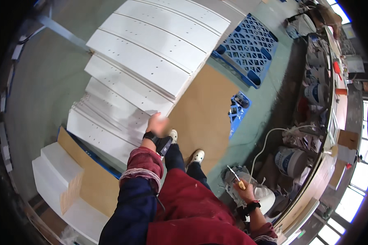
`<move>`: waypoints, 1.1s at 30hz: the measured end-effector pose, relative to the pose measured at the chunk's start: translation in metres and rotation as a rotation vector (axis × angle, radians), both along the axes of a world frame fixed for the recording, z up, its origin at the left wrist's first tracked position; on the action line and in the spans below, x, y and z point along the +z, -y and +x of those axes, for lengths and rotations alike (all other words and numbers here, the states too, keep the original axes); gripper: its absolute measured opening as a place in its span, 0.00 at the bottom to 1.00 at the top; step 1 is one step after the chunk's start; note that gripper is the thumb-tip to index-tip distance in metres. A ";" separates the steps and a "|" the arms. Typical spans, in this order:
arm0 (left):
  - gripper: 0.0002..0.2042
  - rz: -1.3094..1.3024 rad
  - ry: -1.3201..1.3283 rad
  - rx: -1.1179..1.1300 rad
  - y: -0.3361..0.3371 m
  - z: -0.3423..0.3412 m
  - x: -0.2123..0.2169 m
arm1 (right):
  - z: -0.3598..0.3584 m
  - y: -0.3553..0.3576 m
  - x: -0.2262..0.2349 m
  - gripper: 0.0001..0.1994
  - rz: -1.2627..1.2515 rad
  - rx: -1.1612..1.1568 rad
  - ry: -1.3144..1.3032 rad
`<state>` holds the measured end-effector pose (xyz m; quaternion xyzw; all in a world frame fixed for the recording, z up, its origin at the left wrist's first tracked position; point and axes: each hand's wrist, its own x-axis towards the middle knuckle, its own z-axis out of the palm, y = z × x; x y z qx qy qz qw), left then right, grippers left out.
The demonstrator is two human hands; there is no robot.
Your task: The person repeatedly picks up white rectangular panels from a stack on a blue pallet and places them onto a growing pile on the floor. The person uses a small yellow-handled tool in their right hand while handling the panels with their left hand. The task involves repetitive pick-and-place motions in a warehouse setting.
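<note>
Stacks of white panels [151, 51] with rows of small holes lie in steps to the front and left. My left hand [157, 123] is at the near right edge of a lower stack, touching or just over it. Its fingers are smeared, so their grip cannot be read. A dark band with a small box sits on that wrist. Low on the right, my right hand [246, 192] is closed around the yellow handle of a slim hand tool [234, 174]. The tool's thin, light shaft points up and left; its exact kind is unclear.
Brown board [200, 110] covers the floor by my shoes. Beyond it lies a blue plastic pallet [249, 47]. A long workbench [304, 212] runs down the right, with buckets [291, 161] and a pale hose [265, 143] beside it. White boxy pieces [55, 171] stand lower left.
</note>
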<state>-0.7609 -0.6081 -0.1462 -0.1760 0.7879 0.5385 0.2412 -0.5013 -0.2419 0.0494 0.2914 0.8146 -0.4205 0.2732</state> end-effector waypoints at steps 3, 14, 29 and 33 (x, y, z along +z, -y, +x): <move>0.23 -0.032 -0.029 -0.010 0.006 0.001 -0.008 | 0.000 0.011 0.004 0.13 0.011 0.011 -0.013; 0.26 0.483 0.602 0.745 0.001 -0.012 -0.001 | -0.019 0.023 -0.006 0.15 -0.034 0.052 -0.075; 0.17 -0.294 -0.765 0.012 0.079 0.038 0.132 | 0.001 -0.019 0.016 0.15 0.022 0.232 -0.396; 0.17 -0.247 -0.939 -0.109 0.107 0.123 0.219 | -0.029 -0.020 0.067 0.15 -0.144 0.199 -0.311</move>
